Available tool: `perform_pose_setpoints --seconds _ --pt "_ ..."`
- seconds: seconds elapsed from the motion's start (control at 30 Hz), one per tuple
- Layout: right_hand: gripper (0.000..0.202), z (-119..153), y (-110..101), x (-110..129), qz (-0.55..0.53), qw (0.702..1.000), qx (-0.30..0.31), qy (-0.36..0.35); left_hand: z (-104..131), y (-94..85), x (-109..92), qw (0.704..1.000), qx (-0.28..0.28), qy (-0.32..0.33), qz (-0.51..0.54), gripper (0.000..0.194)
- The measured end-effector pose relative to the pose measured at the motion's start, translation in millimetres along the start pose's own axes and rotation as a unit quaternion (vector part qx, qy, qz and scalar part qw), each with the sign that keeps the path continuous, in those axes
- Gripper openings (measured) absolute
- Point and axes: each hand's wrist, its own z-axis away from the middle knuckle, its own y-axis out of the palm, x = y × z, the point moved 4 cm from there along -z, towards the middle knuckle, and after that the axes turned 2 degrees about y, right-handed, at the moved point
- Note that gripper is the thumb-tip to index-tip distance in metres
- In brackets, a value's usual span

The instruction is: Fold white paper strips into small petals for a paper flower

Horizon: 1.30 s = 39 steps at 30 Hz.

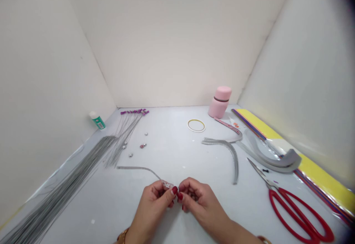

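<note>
Near the front middle of the table, my left hand (155,205) pinches a narrow grey strip (135,168) between thumb and fingers. The strip trails away to the left and lies on the table. By the fingers, a short pinkish-silver patterned part (168,184) shows. My right hand (198,201) is closed in a pinch close against the left fingertips, at the end of that strip. What sits between the fingertips is mostly hidden. Beyond my left hand lie several small silvery pieces (130,155), one with a pink-red one (142,146) beside it.
Left: a bundle of grey wires (83,170), purple-tipped stems (134,112) and a glue stick (98,120). Right: red-handled scissors (294,210), curved grey strips (235,159), a pink patterned strip (227,125), yellow sheets (313,166). Behind: a tape ring (196,131) and pink bottle (219,105).
</note>
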Motion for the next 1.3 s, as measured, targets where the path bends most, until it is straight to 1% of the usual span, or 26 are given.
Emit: perform_pose_setpoints --seconds 0.17,0.37,0.47,0.57,0.67,0.73,0.77,0.8,0.83,0.87,0.93,0.97,1.03,1.17,1.23,1.3 --pt "0.019 1.6 0.4 1.1 0.020 1.000 0.006 -0.013 0.7 0.9 -2.0 0.999 0.014 0.022 -0.030 0.026" --pt "0.018 5.1 2.9 0.3 0.012 1.000 0.004 -0.010 1.5 -2.3 1.8 0.999 -0.012 0.022 -0.040 0.027" --pt "0.017 5.4 3.9 -0.2 -0.014 1.000 0.007 -0.001 2.7 0.4 0.1 0.999 0.009 0.032 -0.043 0.025" --pt "0.017 4.9 5.9 -2.5 -0.067 0.997 0.021 0.030 3.5 1.8 -1.7 0.998 0.019 0.035 -0.057 0.029" --pt "0.019 3.7 6.6 -4.2 -0.108 0.992 0.019 0.055 4.8 -1.8 -3.5 0.996 -0.009 0.043 -0.078 0.037" --pt "0.021 2.8 4.7 -5.2 -0.114 0.991 -0.004 0.064 6.9 -5.9 -6.6 0.990 -0.043 0.077 -0.107 0.035" --pt "0.021 2.6 3.5 -5.5 -0.115 0.991 -0.017 0.065 8.6 -7.1 -9.2 0.984 -0.054 0.110 -0.127 0.031" --pt "0.022 2.5 2.5 -5.6 -0.116 0.991 -0.027 0.064 10.5 -7.5 -12.0 0.976 -0.058 0.149 -0.149 0.024" --pt "0.022 2.5 1.6 -5.4 -0.116 0.991 -0.034 0.061 12.7 -6.7 -15.0 0.965 -0.051 0.194 -0.171 0.015" --pt "0.022 2.7 1.0 -4.9 -0.116 0.991 -0.039 0.056 14.8 -5.4 -17.2 0.953 -0.041 0.233 -0.189 0.010" --pt "0.023 3.2 0.6 -3.6 -0.108 0.992 -0.040 0.043 18.2 -2.8 -19.9 0.933 -0.022 0.289 -0.214 0.019" --pt "0.023 3.4 0.6 -2.9 -0.099 0.994 -0.039 0.038 19.1 -2.1 -20.3 0.928 -0.019 0.301 -0.220 0.021" --pt "0.024 3.6 0.5 -1.7 -0.077 0.996 -0.037 0.029 19.0 -1.4 -20.0 0.929 -0.017 0.294 -0.223 0.021" --pt "0.023 3.6 -0.6 -1.2 -0.035 0.998 -0.044 0.016 15.2 -1.0 -18.8 0.952 -0.009 0.244 -0.185 0.015" --pt "0.022 4.0 -0.6 -1.6 -0.019 0.999 -0.047 0.012 12.2 -1.0 -17.2 0.966 -0.004 0.213 -0.150 0.011" --pt "0.023 4.7 0.1 -2.0 -0.009 0.999 -0.042 0.014 8.8 -1.4 -13.8 0.979 -0.003 0.168 -0.115 0.011"
